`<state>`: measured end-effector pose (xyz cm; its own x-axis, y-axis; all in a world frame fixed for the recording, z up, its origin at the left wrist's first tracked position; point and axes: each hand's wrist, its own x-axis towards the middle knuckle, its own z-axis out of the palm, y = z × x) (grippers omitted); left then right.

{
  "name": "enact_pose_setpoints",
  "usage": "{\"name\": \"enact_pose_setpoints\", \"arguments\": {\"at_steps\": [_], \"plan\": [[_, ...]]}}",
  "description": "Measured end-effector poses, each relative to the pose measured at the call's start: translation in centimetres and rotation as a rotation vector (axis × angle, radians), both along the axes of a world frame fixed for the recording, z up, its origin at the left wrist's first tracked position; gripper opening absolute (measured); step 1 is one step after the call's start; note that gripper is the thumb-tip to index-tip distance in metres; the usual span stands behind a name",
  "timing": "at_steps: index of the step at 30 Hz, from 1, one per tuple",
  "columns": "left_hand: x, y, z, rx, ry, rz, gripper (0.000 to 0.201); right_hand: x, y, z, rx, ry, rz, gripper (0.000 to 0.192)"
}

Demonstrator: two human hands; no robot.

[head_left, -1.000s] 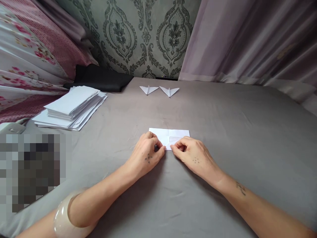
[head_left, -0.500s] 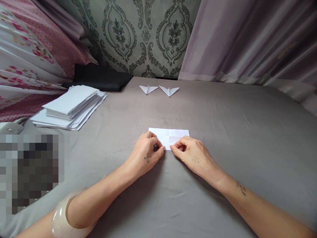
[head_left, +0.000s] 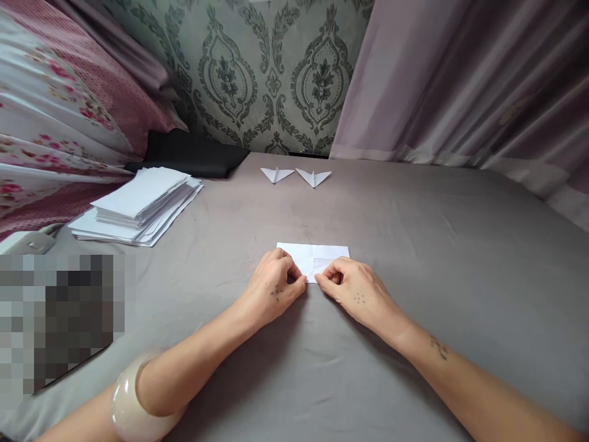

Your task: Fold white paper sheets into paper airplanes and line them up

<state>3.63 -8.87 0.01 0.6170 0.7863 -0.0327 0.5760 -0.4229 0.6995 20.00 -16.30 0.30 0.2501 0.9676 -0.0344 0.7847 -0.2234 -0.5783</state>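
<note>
A white sheet of paper (head_left: 301,253) lies on the grey cloth in front of me, creased down its middle. Its near edge is folded up in part, with a flap showing on the right side. My left hand (head_left: 276,282) pinches the near edge just left of the crease, thumb and fingers together. On the other side of the crease, my right hand (head_left: 356,285) pinches the flap and the same edge. The two thumbs are a short gap apart. My fingers cover the sheet's lower corners.
Two small folded paper planes (head_left: 277,175) sit side by side further back. At the left rises a stack of white paper (head_left: 142,196), with a black cloth item (head_left: 193,153) behind it. Curtains (head_left: 414,80) and a patterned wall bound the grey surface (head_left: 391,215).
The view has tilted slightly, so everything sits a little lower in the picture. Both hands keep their pinch on the paper with hardly any movement.
</note>
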Motion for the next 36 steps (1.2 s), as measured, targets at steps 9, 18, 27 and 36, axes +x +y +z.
{"name": "enact_pose_setpoints", "arguments": {"at_steps": [9, 18, 27, 36], "plan": [[-0.2, 0.1, -0.7, 0.103, -0.007, -0.015, 0.006, 0.8, -0.2, -0.1, 0.043, 0.065, 0.067, 0.019], [-0.2, -0.2, -0.3, 0.17, 0.002, -0.115, 0.017, 1.3, -0.9, -0.8, 0.207, -0.002, 0.222, 0.015], [-0.4, -1.9, 0.2, 0.618, 0.436, -0.385, 0.025, 0.6, -1.6, -0.9, 0.226, -0.342, 0.349, 0.03], [-0.1, -3.3, 1.2, 0.621, 0.628, -0.496, 0.029, 0.3, -1.7, -0.5, 0.16, -0.609, 0.422, 0.022]]}}
